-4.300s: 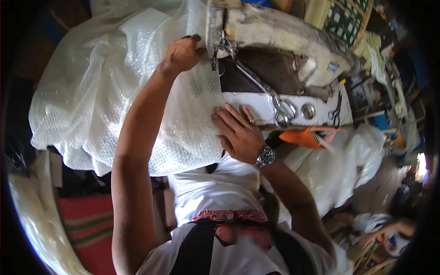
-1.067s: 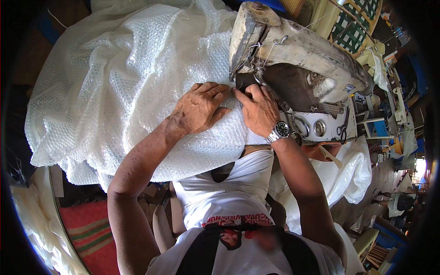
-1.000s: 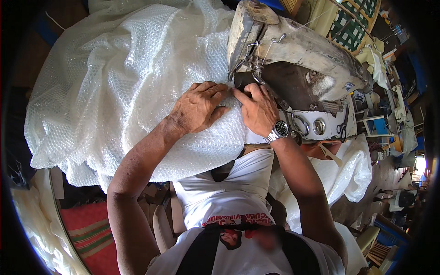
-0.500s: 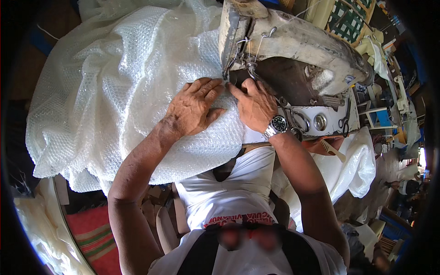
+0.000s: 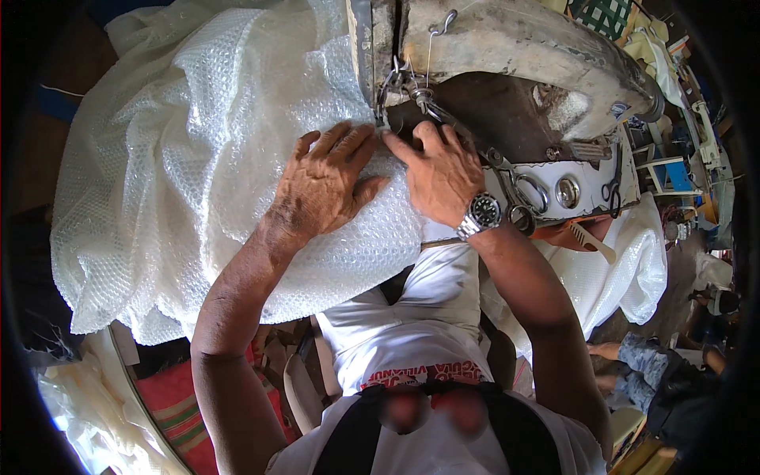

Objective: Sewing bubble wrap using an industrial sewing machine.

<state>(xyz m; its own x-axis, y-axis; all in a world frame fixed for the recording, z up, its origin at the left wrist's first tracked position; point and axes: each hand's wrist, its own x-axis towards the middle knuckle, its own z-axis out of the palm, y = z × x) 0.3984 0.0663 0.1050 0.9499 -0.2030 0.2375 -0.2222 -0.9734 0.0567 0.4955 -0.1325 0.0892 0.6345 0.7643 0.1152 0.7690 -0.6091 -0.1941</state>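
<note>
A large, crumpled sheet of clear bubble wrap [image 5: 198,182] spreads over the left side and under my hands. My left hand [image 5: 324,182] rests on it, fingers spread and extended, thumb out to the right. My right hand [image 5: 443,174] lies at the sheet's right edge, its leading finger reaching toward the needle area and the others bent; no held object shows. Just beyond the fingertips stands the head of a worn, pale sewing machine [image 5: 507,43]. A thread runs down past its metal tension parts [image 5: 422,95]. The needle tip is hard to make out.
On the white machine bed, right of my wrist, lie scissors [image 5: 529,194], a round metal dish [image 5: 568,191] and dark-handled scissors [image 5: 613,194]. A toothed, pale tool [image 5: 592,241] juts from the near edge. More bubble wrap [image 5: 625,265] hangs there. Another person [image 5: 665,384] is at lower right.
The whole view has shifted slightly, so the machine sits higher and further left. My left fingers are spread wider. Another person shows more fully at the lower right.
</note>
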